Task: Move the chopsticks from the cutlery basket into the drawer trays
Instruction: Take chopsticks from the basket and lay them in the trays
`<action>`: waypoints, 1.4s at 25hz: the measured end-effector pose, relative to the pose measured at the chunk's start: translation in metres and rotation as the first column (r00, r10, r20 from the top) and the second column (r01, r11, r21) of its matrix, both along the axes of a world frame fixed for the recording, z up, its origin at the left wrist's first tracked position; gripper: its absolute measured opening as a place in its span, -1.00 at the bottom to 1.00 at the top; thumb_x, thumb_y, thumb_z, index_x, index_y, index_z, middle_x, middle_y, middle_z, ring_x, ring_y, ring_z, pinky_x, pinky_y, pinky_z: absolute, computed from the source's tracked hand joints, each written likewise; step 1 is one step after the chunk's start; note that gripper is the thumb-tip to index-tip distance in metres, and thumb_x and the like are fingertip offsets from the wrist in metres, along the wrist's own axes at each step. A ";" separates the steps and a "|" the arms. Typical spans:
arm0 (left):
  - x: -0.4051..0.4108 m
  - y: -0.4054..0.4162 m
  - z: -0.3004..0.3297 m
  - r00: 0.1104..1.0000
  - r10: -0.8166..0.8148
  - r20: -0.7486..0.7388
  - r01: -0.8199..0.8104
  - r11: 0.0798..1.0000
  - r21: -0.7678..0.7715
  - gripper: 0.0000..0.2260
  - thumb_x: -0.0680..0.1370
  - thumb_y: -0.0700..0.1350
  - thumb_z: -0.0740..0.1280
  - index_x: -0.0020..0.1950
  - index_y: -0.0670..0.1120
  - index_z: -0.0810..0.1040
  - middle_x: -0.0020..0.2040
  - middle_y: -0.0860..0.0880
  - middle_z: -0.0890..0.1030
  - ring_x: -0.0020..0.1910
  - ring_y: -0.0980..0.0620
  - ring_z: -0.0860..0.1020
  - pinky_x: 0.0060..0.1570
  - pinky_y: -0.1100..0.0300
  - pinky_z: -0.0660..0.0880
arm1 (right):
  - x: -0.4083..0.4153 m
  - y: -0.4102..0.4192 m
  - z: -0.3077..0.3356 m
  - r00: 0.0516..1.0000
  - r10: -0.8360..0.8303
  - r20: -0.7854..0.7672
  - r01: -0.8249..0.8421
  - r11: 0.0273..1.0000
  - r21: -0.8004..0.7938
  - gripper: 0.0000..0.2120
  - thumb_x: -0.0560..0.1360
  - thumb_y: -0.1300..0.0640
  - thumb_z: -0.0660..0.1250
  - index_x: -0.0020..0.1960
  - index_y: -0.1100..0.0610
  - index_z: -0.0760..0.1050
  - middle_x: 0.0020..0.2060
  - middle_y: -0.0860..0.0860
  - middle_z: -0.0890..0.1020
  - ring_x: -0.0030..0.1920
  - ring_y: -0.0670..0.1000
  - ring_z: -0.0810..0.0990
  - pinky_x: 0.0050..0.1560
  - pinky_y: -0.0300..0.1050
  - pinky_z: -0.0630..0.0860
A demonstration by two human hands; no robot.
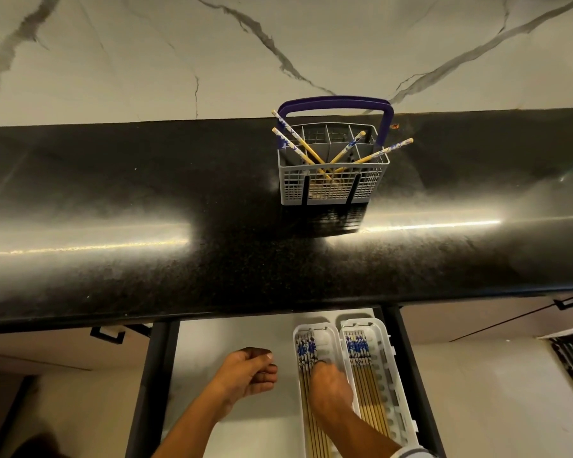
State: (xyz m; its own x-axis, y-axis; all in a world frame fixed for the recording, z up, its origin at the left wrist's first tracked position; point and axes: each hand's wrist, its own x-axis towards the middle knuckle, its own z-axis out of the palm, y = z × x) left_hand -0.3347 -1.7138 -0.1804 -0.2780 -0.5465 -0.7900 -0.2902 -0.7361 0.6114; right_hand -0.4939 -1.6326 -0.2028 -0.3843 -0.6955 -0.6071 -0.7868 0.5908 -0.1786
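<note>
right hand [328, 385] grip down in left tray [303, 328], closure hidden | left hand [248, 371] loosely curled, empty | four chopsticks [371, 156] in basket [334, 183], worktop back edge, leaning outward, up-ahead of both hands; right nearer

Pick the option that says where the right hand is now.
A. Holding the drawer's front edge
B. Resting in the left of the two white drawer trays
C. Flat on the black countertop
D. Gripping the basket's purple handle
B: the right hand is down on the chopsticks in the left tray, far from the cutlery basket on the countertop.
</note>
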 end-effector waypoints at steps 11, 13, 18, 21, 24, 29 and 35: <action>-0.048 -0.083 0.160 0.950 -0.232 -0.208 0.154 0.929 -0.335 -0.79 0.56 -0.17 0.37 0.13 -0.25 0.60 -0.09 -0.22 0.70 -0.10 -0.12 0.68 -0.03 0.03 0.66 | -0.059 -0.051 0.126 0.973 -0.061 0.223 0.113 0.966 -0.231 -0.83 0.58 0.07 0.28 0.15 0.02 0.54 0.08 -0.01 0.65 0.08 -0.05 0.61 0.17 -0.14 0.53; -0.077 -0.119 0.194 0.982 -0.079 -0.169 -0.013 0.874 -0.485 -0.88 0.60 -0.18 0.32 0.07 -0.19 0.60 -0.10 -0.18 0.68 -0.13 -0.05 0.67 -0.09 0.11 0.65 | -0.084 -0.061 0.173 0.963 -0.106 0.247 0.211 0.866 -0.453 -0.93 0.55 0.01 0.33 -0.03 -0.05 0.58 -0.17 -0.10 0.68 -0.17 -0.16 0.64 -0.13 -0.28 0.54; -0.138 -0.203 0.216 0.981 0.097 0.168 0.071 0.627 -0.776 -0.75 0.63 -0.02 0.25 -0.01 -0.16 0.62 -0.10 -0.11 0.66 -0.04 -0.09 0.64 0.04 -0.01 0.60 | -0.126 -0.066 0.237 0.938 -0.138 0.317 0.325 0.662 -0.675 -0.93 0.49 0.03 0.41 -0.16 -0.03 0.59 -0.36 -0.06 0.68 -0.33 -0.14 0.65 -0.28 -0.26 0.57; -0.159 -0.223 0.219 0.922 0.169 0.349 0.219 0.514 -0.829 -0.67 0.64 0.04 0.20 -0.27 -0.04 0.51 -0.29 -0.01 0.55 -0.18 -0.05 0.56 -0.14 0.08 0.45 | -0.143 -0.056 0.235 0.895 -0.206 0.395 0.420 0.687 -0.593 -0.92 0.43 -0.04 0.45 -0.19 -0.06 0.62 -0.29 -0.06 0.70 -0.26 -0.11 0.69 -0.09 -0.10 0.66; -0.173 -0.241 0.217 0.931 0.253 0.263 0.084 0.551 -0.830 -0.70 0.64 0.04 0.21 -0.13 -0.08 0.63 -0.20 -0.05 0.65 -0.15 -0.04 0.64 -0.02 0.01 0.58 | -0.161 -0.047 0.229 0.876 -0.251 0.411 0.448 0.737 -0.505 -0.91 0.44 -0.08 0.45 -0.15 -0.09 0.60 -0.24 -0.10 0.70 -0.19 -0.16 0.67 0.04 -0.20 0.62; -0.184 -0.254 0.218 0.908 0.401 0.124 -0.120 0.531 -0.839 -0.74 0.62 0.03 0.26 -0.16 -0.05 0.63 -0.25 -0.04 0.64 -0.18 -0.05 0.65 0.00 -0.02 0.60 | -0.177 -0.038 0.229 0.860 -0.279 0.428 0.477 0.737 -0.479 -0.91 0.47 -0.08 0.43 -0.10 -0.10 0.57 -0.21 -0.13 0.69 -0.16 -0.21 0.65 0.01 -0.33 0.56; -0.190 -0.258 0.227 0.862 0.501 -0.079 -0.399 0.573 -0.715 -0.79 0.56 -0.11 0.39 -0.29 -0.05 0.57 -0.22 -0.15 0.67 -0.18 -0.13 0.71 -0.05 -0.09 0.66 | -0.181 -0.040 0.232 0.860 -0.289 0.421 0.479 0.741 -0.470 -0.89 0.45 -0.13 0.43 -0.14 -0.12 0.57 -0.26 -0.16 0.67 -0.20 -0.26 0.61 -0.18 -0.49 0.39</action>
